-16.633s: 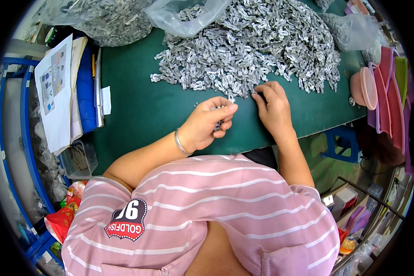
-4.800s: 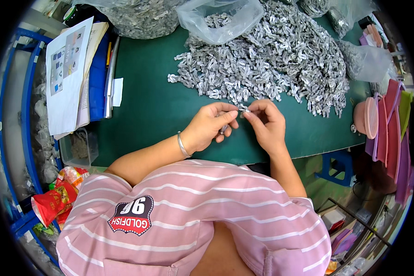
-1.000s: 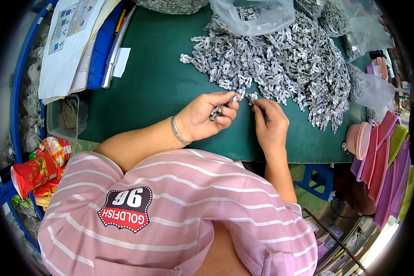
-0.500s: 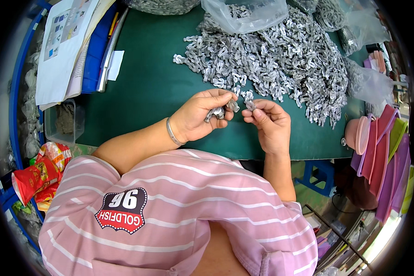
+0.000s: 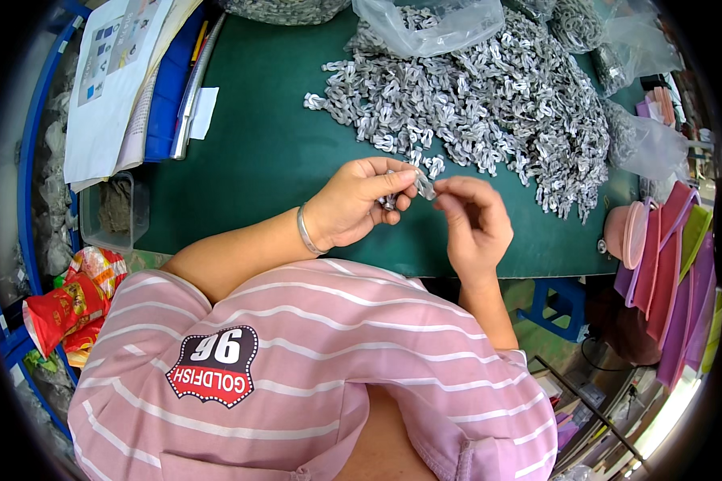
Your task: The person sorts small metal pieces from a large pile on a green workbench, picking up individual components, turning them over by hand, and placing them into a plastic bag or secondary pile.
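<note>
Above the table's near edge, my left hand [image 5: 361, 200] is closed around several small silver-grey bent metal pieces [image 5: 389, 200]. Its thumb and forefinger hold one shiny metal piece [image 5: 424, 187] out at their tips. My right hand [image 5: 480, 224] comes in from the other side, forefinger and thumb pinched at the outer end of that same piece. Its other fingers are curled, and what lies behind them is hidden. Just beyond the fingertips, a few loose metal pieces [image 5: 433, 166] lie at the front of a big pile of similar pieces [image 5: 489, 104].
The pile spreads over a green tabletop [image 5: 249, 120], under a clear plastic bag [image 5: 433, 36]. More filled bags [image 5: 578, 24] stand at the back right. Papers and a blue folder [image 5: 164, 112] lie left, by a clear plastic box [image 5: 116, 212]. Pink containers [image 5: 626, 232] sit at the right edge.
My right hand has moved its fingertips to my left fingertips, and the gap between them has closed. The metal piece now sits between both hands. My left hand has barely moved.
</note>
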A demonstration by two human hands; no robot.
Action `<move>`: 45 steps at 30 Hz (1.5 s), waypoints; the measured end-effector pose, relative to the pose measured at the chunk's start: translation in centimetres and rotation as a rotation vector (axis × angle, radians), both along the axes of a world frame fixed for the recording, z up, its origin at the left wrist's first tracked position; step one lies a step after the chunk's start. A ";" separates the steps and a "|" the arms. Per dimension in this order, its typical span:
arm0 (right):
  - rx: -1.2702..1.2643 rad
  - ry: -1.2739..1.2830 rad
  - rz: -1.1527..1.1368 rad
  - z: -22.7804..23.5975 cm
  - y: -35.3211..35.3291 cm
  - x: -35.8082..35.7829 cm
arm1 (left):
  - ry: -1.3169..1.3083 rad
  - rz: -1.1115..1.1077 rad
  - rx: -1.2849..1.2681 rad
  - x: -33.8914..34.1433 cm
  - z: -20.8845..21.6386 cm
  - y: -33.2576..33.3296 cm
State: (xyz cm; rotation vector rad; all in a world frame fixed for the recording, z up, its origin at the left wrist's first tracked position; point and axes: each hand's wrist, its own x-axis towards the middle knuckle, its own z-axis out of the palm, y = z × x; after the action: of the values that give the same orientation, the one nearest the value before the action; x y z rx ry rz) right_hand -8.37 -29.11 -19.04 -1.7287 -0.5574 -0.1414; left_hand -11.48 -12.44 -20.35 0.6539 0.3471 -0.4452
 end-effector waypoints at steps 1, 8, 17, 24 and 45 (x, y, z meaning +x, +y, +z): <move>-0.003 0.117 -0.063 0.1 0.0 0.1 | 0.020 0.001 -0.055 0.0 -0.1 0.0; -0.560 -0.240 0.019 -1.9 -0.8 1.5 | 0.093 -0.010 -0.227 0.2 -0.9 0.5; -0.636 -0.186 -0.005 -1.4 -0.3 0.9 | 0.124 -0.007 -0.319 0.3 -1.0 0.6; -0.459 0.209 -0.036 -1.7 -1.0 0.8 | 0.152 0.094 -0.153 0.6 0.8 0.9; -0.143 -0.134 0.040 -1.8 -0.9 0.2 | -0.174 -0.034 0.360 -0.2 0.0 -0.8</move>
State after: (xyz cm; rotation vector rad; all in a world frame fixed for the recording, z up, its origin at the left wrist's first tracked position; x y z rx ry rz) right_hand -8.19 -29.99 -20.80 -1.8546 -0.7148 -0.1939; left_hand -11.65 -13.22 -20.31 1.0431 0.2519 -0.3570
